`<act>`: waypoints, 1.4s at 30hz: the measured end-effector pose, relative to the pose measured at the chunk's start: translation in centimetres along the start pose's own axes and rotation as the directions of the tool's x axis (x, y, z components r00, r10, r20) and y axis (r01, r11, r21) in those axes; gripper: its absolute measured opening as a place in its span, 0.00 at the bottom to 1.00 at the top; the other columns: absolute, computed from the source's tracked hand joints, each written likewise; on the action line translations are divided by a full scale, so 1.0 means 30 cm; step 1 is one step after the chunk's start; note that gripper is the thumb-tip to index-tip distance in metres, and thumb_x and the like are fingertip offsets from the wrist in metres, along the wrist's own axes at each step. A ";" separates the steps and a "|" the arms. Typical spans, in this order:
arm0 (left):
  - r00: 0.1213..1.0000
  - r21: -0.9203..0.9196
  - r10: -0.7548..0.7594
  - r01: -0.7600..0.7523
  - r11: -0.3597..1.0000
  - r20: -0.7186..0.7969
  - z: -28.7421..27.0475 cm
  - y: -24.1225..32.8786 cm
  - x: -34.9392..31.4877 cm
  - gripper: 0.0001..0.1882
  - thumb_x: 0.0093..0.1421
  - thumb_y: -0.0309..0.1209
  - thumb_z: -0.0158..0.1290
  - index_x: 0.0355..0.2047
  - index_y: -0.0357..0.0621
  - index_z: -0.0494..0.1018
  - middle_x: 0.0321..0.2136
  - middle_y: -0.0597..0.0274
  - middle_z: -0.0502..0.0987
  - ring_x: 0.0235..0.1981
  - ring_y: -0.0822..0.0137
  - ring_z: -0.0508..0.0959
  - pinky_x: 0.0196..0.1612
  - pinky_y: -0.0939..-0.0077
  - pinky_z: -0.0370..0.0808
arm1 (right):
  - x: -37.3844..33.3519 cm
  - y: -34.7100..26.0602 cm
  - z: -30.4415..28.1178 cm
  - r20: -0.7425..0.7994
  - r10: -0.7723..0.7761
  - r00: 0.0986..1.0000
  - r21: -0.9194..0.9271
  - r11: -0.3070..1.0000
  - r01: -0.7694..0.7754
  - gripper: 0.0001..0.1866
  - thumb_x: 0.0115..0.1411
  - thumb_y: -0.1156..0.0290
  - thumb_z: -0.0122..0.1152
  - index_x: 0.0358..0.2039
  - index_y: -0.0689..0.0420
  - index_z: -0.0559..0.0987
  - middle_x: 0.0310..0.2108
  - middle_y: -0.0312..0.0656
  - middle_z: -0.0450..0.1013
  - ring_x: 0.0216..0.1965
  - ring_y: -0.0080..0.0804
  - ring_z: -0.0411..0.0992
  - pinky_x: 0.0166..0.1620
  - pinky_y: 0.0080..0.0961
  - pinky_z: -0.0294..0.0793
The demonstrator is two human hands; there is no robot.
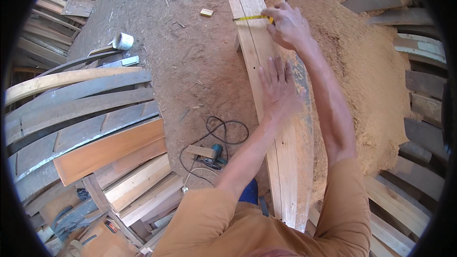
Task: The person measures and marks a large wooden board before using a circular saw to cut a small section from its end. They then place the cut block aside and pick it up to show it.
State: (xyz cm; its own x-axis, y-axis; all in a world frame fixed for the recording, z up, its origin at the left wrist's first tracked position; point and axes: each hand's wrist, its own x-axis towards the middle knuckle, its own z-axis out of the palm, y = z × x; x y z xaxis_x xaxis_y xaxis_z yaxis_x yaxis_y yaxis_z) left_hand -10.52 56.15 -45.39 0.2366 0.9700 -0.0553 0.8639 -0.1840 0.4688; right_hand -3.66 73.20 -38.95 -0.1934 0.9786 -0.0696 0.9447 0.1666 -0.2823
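Observation:
A long pale wooden plank lies lengthwise in front of me, a dark line running along it. Across its far end stretches the yellow blade of a tape measure. My right hand is closed around the tape's case at the plank's right edge; fingers hide most of the case. Nearer to me, my left hand rests on the plank with fingers stretched out, slightly blurred, holding nothing.
Under the plank is a sawdust-dusted beam. Sawdust heaps on the right. A teal power tool with a looping black cord sits on the dirt floor. Stacked boards line the left, near a white bucket.

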 end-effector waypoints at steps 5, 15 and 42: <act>0.999 -0.053 0.028 -0.030 0.998 -0.027 0.004 -0.004 0.000 0.47 0.59 0.52 0.59 0.71 0.36 0.60 0.75 0.29 0.42 0.77 0.34 0.35 0.73 0.31 0.26 | 0.146 -0.010 0.021 -0.028 0.002 1.000 -0.036 0.999 -0.003 0.22 0.63 0.62 0.63 0.59 0.37 0.81 0.63 0.43 0.70 0.60 0.51 0.69 0.64 0.45 0.72; 0.999 -0.133 0.020 -0.015 0.991 0.036 -0.012 -0.006 0.006 0.39 0.60 0.49 0.60 0.65 0.36 0.69 0.75 0.28 0.41 0.77 0.33 0.33 0.72 0.29 0.24 | 0.260 0.089 0.085 -0.108 -0.037 0.993 -0.064 0.998 0.030 0.24 0.64 0.64 0.63 0.61 0.36 0.80 0.68 0.42 0.66 0.63 0.50 0.67 0.66 0.45 0.71; 0.999 -0.042 -0.002 0.004 0.999 0.045 -0.022 0.019 0.003 0.37 0.58 0.49 0.60 0.62 0.39 0.73 0.74 0.25 0.42 0.76 0.30 0.34 0.72 0.29 0.25 | 0.144 0.080 0.031 -0.012 0.029 1.000 0.064 0.998 -0.028 0.23 0.62 0.65 0.61 0.59 0.39 0.82 0.63 0.40 0.71 0.59 0.50 0.69 0.65 0.44 0.72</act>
State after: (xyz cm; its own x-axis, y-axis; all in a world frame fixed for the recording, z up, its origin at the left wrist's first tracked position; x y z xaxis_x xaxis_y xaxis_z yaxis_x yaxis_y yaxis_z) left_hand -10.28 56.25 -44.55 0.2546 0.9623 -0.0960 0.8455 -0.1733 0.5051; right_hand -2.47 77.73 -40.82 -0.1627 0.9845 -0.0662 0.9310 0.1310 -0.3406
